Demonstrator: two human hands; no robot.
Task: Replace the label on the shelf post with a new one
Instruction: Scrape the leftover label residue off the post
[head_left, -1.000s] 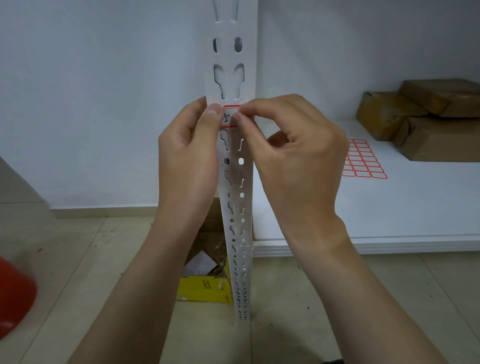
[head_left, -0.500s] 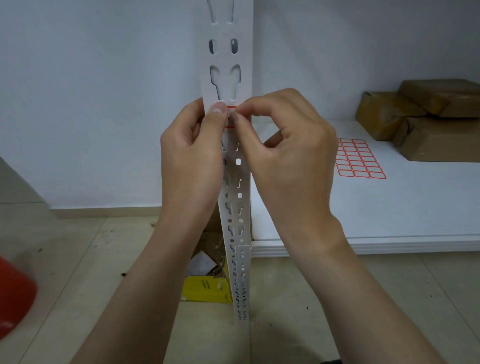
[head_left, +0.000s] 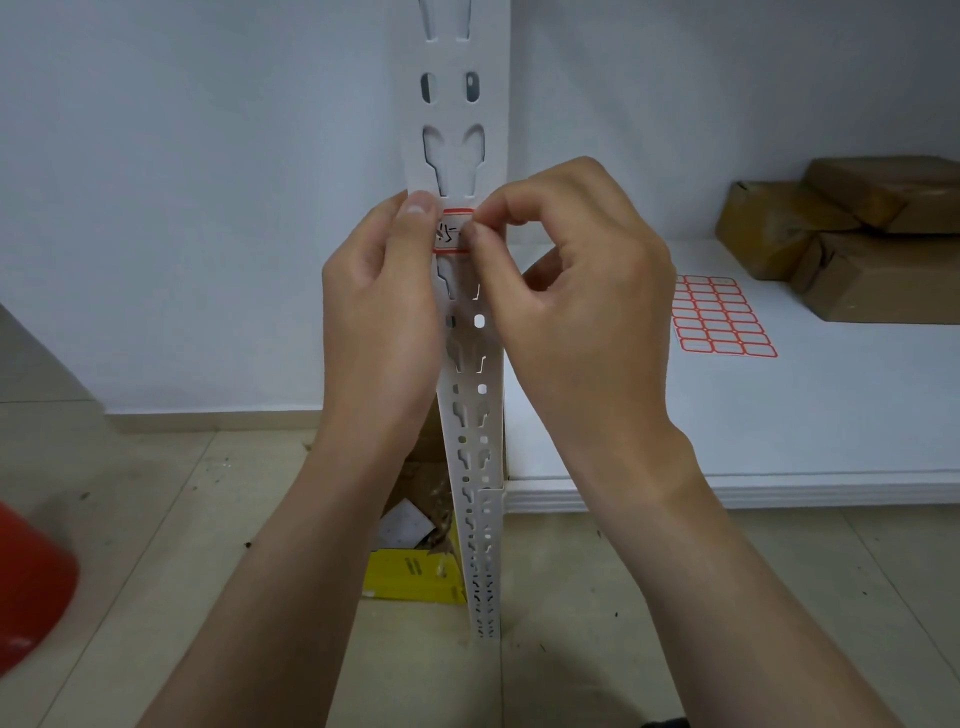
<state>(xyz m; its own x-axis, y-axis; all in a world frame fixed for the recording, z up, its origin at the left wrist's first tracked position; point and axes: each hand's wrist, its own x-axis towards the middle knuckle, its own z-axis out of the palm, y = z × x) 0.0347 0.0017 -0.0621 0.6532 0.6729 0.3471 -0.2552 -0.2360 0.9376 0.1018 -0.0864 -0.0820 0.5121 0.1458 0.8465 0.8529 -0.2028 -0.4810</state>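
Two hands, a left hand (head_left: 379, 312) and a right hand (head_left: 582, 322), meet at one white post (head_left: 457, 104) that bears a single red-bordered label (head_left: 453, 231). The post is punched with two columns of slots. One shelf (head_left: 779, 415) carries one sheet (head_left: 722, 317) of labels, printed three across, and three brown parcels (head_left: 878, 280). On the floor are one yellow box (head_left: 410, 574), one white card (head_left: 405, 527) and, at the left edge, one blurred red object (head_left: 31, 582).
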